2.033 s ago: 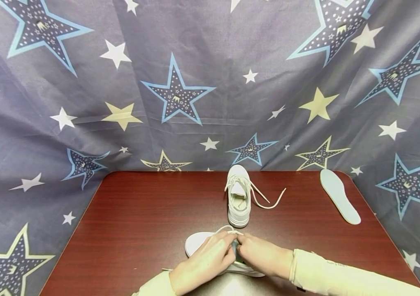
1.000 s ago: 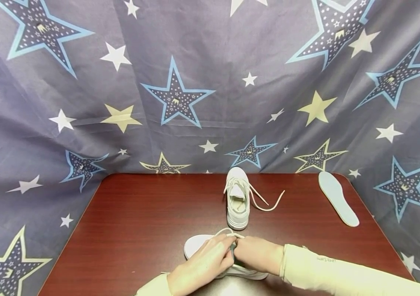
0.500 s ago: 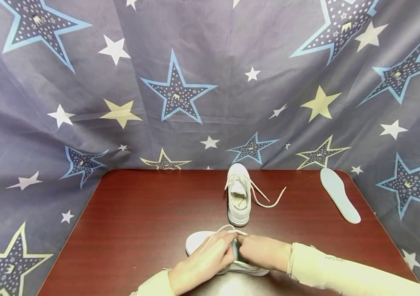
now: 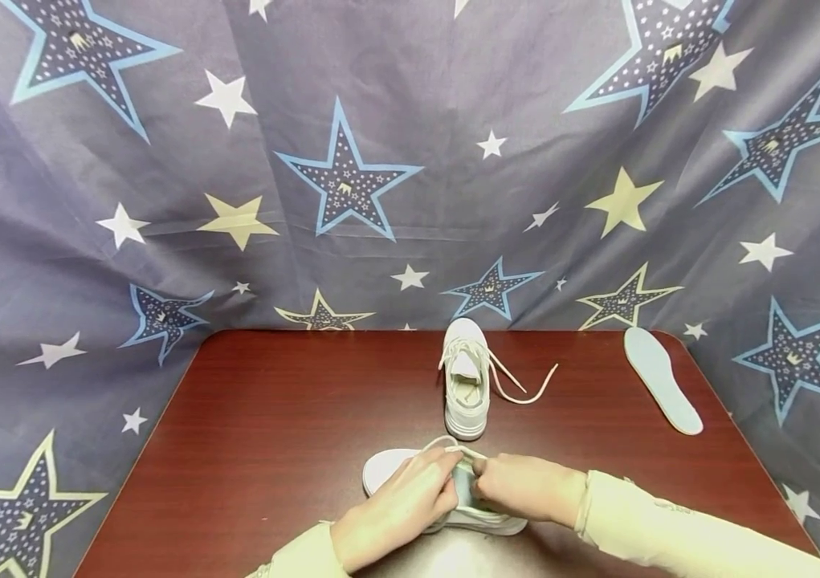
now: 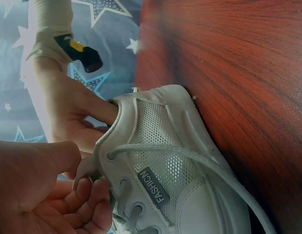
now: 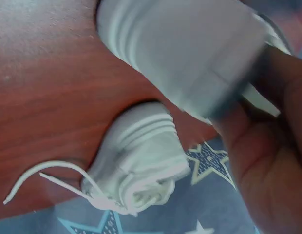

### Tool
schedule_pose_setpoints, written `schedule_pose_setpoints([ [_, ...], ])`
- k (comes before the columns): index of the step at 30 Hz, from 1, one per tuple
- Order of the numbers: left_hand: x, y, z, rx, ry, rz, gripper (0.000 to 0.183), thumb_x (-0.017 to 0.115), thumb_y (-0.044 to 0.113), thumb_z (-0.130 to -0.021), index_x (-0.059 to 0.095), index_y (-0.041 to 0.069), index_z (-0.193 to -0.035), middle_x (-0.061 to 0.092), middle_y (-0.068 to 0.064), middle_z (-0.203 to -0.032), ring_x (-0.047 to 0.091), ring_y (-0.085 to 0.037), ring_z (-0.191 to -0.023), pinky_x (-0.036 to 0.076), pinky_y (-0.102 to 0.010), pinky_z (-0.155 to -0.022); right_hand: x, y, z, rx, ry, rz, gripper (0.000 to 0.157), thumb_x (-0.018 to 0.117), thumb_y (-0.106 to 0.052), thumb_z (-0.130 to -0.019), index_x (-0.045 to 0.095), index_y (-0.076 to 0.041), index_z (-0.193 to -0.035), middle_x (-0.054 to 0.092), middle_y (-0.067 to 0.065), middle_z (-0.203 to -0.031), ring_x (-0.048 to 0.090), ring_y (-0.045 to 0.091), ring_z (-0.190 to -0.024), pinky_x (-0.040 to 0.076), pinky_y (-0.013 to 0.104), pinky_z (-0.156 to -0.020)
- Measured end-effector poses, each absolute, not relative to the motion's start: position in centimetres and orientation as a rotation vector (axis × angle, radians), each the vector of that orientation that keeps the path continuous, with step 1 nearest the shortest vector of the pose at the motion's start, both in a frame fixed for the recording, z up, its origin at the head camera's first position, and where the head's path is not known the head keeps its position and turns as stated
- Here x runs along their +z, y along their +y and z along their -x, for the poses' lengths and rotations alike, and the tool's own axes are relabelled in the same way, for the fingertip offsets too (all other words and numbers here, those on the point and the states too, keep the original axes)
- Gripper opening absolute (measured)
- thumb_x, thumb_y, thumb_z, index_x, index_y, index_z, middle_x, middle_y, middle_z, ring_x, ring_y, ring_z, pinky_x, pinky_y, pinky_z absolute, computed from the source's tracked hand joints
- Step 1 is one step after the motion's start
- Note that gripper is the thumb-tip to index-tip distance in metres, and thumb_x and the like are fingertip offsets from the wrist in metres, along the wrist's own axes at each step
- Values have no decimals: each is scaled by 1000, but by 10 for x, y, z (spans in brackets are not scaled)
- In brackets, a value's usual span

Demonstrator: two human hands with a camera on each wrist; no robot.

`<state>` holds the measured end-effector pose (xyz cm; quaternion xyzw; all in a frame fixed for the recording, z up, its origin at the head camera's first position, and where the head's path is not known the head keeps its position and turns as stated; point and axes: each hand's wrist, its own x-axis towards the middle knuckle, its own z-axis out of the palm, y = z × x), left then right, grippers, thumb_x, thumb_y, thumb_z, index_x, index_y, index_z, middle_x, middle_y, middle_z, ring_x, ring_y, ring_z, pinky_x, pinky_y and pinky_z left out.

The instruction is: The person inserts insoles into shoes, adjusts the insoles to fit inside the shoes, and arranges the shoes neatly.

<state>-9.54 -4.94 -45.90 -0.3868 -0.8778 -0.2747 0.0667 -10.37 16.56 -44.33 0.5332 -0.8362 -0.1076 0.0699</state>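
A white lace-up shoe lies sideways near the table's front, toe to the left. My left hand lies across its laces; in the left wrist view the thumb and fingers of this hand pinch the shoe tongue. Between my hands, a light-blue surface like an insole shows inside the shoe opening. My right hand reaches into that opening from the heel side. Its fingertips are hidden in the shoe, so what they grip or press cannot be seen. The right wrist view is blurred at the heel.
A second white shoe stands just beyond, toe away, its loose lace trailing right. A light-blue insole lies at the table's far right. A star-patterned curtain hangs behind the dark red table.
My right hand has shifted slightly right, toward the heel, and more of the light-blue surface shows in the shoe opening. My left hand stays on the tongue. The far shoe and loose insole keep their places.
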Motion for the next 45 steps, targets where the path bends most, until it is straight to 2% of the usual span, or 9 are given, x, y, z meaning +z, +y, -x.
schedule_pose_setpoints([
  [5,-457,-48,95,-784,-2666,1176,13,64,4,-84,62,10,-96,55,4,-81,46,-4,-68,41,-18,-56,-429,175,101,-185,-2502,-1682,22,81,-30,-85,65,-27,-70,58,-13,-72,54,5,-57,41,20,-52],
  [10,-454,-49,96,-808,-2715,1162,18,63,3,-85,65,8,-102,56,5,-84,44,-3,-68,39,-16,-57,-423,182,104,-117,-2441,-1689,31,86,-42,-77,63,-29,-60,52,-15,-60,48,8,-69,38,24,-66],
  [12,-454,-50,96,-816,-2734,1152,19,63,3,-85,65,8,-103,55,6,-84,44,-3,-68,38,-15,-56,-423,184,105,-87,-2441,-1689,31,86,-45,-75,64,-31,-58,52,-18,-58,49,9,-74,41,26,-76],
  [14,-454,-50,95,-808,-2734,1145,19,63,3,-85,65,9,-103,55,6,-83,44,-3,-68,38,-15,-57,-423,186,106,-28,-2474,-1693,29,85,-46,-78,68,-33,-59,55,-22,-57,53,8,-82,46,34,-90],
  [17,-454,-51,94,-799,-2714,1145,18,63,4,-84,64,11,-100,53,7,-81,43,-3,-67,38,-16,-56,-425,189,108,83,-2585,-1688,25,80,-46,-86,74,-36,-64,61,-27,-63,60,11,-98,40,60,-107],
  [20,-455,-51,94,-796,-2698,1140,18,64,4,-84,64,12,-99,52,8,-80,43,-3,-67,38,-17,-56,-426,191,111,166,-2702,-1658,28,74,-48,-91,76,-37,-66,64,-30,-67,62,16,-114,32,73,-107],
  [24,-455,-51,94,-806,-2698,1131,20,63,4,-83,65,11,-102,55,7,-82,45,-3,-68,40,-17,-58,-429,193,112,167,-2764,-1615,30,73,-52,-91,75,-37,-65,63,-29,-66,63,22,-121,29,77,-106],
  [37,-455,-52,94,-823,-2702,1132,20,63,4,-84,64,11,-104,58,5,-86,47,-3,-71,41,-17,-60,-437,193,113,127,-2789,-1602,38,71,-57,-90,72,-33,-61,61,-24,-65,62,27,-123,25,79,-108],
  [45,-455,-52,93,-812,-2706,1146,22,63,3,-86,66,7,-107,55,5,-83,44,-3,-68,39,-15,-58,-444,194,115,107,-2583,-1715,37,70,-52,-93,68,-30,-64,58,-21,-71,61,17,-116,30,73,-108],
])
